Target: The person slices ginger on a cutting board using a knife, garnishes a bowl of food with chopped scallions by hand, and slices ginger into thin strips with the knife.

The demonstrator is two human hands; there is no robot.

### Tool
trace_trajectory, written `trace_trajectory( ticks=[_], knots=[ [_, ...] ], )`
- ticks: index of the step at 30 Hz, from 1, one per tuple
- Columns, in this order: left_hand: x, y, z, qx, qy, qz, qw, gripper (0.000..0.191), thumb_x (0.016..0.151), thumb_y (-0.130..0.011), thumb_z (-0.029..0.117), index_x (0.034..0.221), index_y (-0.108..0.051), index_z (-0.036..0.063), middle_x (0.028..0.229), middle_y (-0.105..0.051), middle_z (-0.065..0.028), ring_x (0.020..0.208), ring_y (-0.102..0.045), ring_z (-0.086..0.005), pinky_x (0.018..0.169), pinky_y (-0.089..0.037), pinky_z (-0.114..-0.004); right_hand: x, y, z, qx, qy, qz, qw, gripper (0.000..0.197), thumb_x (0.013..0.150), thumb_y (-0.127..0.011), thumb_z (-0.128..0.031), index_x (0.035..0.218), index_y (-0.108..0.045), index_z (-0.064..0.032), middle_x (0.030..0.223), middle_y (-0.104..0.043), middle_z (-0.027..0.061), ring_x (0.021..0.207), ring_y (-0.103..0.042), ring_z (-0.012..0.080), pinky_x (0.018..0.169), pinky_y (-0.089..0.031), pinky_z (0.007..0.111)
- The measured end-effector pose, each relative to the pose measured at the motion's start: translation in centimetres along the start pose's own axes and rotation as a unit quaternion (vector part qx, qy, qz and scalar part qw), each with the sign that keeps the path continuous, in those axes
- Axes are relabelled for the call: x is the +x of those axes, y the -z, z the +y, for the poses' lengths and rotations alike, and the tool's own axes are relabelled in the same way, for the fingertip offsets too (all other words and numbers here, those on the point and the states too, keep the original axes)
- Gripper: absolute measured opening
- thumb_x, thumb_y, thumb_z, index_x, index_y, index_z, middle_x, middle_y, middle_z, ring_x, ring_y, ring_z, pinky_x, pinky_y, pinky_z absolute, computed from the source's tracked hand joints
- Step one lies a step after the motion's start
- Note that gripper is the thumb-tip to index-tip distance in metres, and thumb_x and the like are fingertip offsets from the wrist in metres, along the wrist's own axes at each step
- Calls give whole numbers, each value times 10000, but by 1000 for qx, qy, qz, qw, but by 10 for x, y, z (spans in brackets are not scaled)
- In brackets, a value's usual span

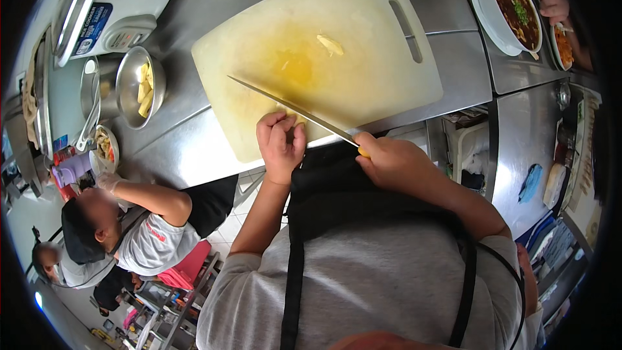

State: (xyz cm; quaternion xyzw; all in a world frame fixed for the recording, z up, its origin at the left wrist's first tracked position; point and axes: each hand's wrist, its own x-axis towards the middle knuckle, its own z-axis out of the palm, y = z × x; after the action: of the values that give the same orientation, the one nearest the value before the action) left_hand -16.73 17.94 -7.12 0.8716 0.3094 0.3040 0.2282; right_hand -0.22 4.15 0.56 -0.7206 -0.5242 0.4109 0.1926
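A large white cutting board (pixel 359 14) lies on the steel counter, stained yellow about its middle. My right hand (pixel 396 163) is closed on the yellow handle of a kitchen knife (pixel 301 112), whose long blade points up and left across the board. At the board's near edge my left hand (pixel 282 143) has its fingers curled beside the blade, against a pale yellow piece that is mostly hidden; the grip on it cannot be made out. Another pale yellow piece (pixel 330 45) lies farther up the board.
Left are a steel bowl (pixel 158 92) with yellow pieces, a rice cooker (pixel 131 31) and a co-worker (pixel 150 238) at the counter. A white bowl of dark soup (pixel 486 9) stands at right, near another person's hand (pixel 554 2). The counter's edge (pixel 223 175) runs before me.
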Motion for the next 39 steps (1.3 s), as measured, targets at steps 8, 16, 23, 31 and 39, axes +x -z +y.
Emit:
trace_trajectory(
  ticks=[8, 16, 23, 31, 39],
  knots=[
    [-1, -1, -2, -3, -8, 3, 1000, 193, 670, -652, 4, 838, -559, 11, 934, -501, -140, 842, -519, -255, 735, -433, -303, 12, 3, -16, -13, -51, -38, 998, 175, 837, -461, -206, 893, -450, -40, 757, -577, 178, 685, -583, 338, 566, -454, 443],
    [36, 28, 5, -20, 4, -15, 1000, 110, 683, -634, 0, 770, -576, 36, 813, -556, -119, 803, -534, -258, 710, -438, -321, -5, -25, 14, -186, 16, 191, 964, 205, 751, -581, -177, 926, -501, -107, 666, -498, 71, 577, -553, 229, 494, -457, 347],
    [113, 23, 16, 36, -228, -394, 890, 83, 623, -642, 54, 689, -593, 68, 712, -529, -60, 719, -500, -252, 654, -425, -337, -7, -33, 13, -222, 33, 222, 949, 233, 725, -614, -191, 915, -502, -112, 649, -493, 57, 562, -554, 211, 462, -448, 322],
    [124, 1, 15, 115, -305, -441, 836, 59, 652, -594, 80, 629, -542, 62, 675, -523, -54, 705, -494, -248, 645, -413, -342, -7, -35, 11, -174, 36, 236, 955, 126, 728, -536, -136, 830, -500, -72, 623, -507, 101, 527, -559, 244, 417, -446, 362],
    [139, 7, 21, 42, -210, -516, 829, 60, 661, -585, 100, 656, -545, 56, 673, -535, -70, 714, -513, -270, 663, -414, -357, -9, -37, 14, -165, 31, 243, 955, 112, 724, -517, -124, 820, -504, -69, 625, -511, 99, 529, -560, 247, 419, -450, 366]
  ],
)
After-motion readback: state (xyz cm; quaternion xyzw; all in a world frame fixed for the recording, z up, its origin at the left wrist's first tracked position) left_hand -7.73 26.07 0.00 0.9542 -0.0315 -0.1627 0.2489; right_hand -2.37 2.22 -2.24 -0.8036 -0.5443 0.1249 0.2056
